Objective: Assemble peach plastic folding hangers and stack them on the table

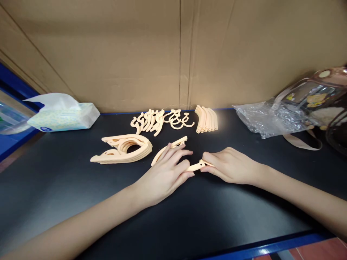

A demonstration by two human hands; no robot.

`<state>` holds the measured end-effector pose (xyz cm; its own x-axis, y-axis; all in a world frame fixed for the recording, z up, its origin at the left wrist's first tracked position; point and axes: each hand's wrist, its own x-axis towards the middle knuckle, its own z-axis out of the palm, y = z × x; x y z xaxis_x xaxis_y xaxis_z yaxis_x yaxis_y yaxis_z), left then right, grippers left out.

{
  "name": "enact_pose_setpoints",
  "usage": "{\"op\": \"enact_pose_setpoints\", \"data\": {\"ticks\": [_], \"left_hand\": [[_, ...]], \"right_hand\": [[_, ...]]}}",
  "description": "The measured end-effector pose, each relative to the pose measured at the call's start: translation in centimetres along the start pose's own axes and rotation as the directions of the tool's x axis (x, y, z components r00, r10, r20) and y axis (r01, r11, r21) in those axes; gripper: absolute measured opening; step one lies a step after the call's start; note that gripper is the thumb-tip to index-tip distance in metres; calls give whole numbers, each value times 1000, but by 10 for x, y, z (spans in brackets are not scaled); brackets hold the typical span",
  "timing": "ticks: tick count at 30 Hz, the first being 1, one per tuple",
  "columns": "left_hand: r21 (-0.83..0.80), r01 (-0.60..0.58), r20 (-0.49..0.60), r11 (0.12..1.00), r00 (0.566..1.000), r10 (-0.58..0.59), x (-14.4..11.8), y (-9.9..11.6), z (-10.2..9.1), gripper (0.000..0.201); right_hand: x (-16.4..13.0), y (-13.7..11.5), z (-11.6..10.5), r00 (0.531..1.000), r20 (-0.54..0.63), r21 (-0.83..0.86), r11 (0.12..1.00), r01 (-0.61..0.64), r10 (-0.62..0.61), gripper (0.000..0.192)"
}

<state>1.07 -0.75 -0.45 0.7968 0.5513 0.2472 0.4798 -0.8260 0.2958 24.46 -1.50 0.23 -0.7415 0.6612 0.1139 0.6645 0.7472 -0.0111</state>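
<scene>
Head view: one stack of folded hangers, one hook pile and one arm row lie beyond the fingers. Both hands pinch one hanger arm between them: left hand fingers loosely curled, right hand fingers pressed together.

Black table, peach hanger parts
</scene>
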Motion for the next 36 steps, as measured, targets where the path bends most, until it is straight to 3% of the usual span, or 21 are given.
{"op": "enact_pose_setpoints", "data": {"ticks": [16, 24, 36], "left_hand": [[-5, -2, 30, 1000, 1000, 2, 2, 1, -1, 22], [-20, -9, 71, 1000, 997, 10, 2, 1, -3, 23], [-23, -22, 78, 999, 997, 24, 2, 2, -3, 24]], "right_hand": [[0, 0, -4, 976, -133, -409, 907, 105, -173, 39], [-1, 0, -7, 962, -161, -461, 878, 126, -222, 39], [-2, 1, -6, 958, -175, -409, 902, 140, -228, 40]]}}
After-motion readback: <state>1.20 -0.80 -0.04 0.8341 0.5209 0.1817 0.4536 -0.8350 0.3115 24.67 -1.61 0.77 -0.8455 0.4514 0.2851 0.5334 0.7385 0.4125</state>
